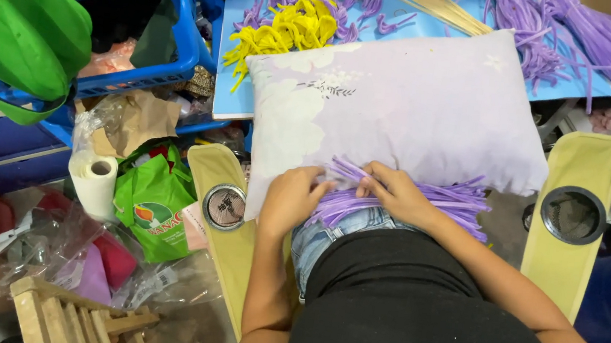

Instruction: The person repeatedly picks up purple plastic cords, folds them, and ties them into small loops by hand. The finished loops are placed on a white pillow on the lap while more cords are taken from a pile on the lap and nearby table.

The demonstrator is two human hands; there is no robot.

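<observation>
Our fingers (334, 186) curl together around purple stems (393, 200) bunched on our lap, left hand (291, 200) and right hand (397, 195) both gripping them at the near edge of the pillow (403, 106). Yellow stems (290, 30) lie beyond.

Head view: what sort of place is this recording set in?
Probably a cluttered home craft workspace: purple pipe cleaners lie on a pillow across the person's lap, more purple and yellow pipe cleaners sit on a blue board, with a blue crate nearby.

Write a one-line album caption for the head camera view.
Both hands, left and right, sort purple pipe cleaners on a pale pillow.
</observation>
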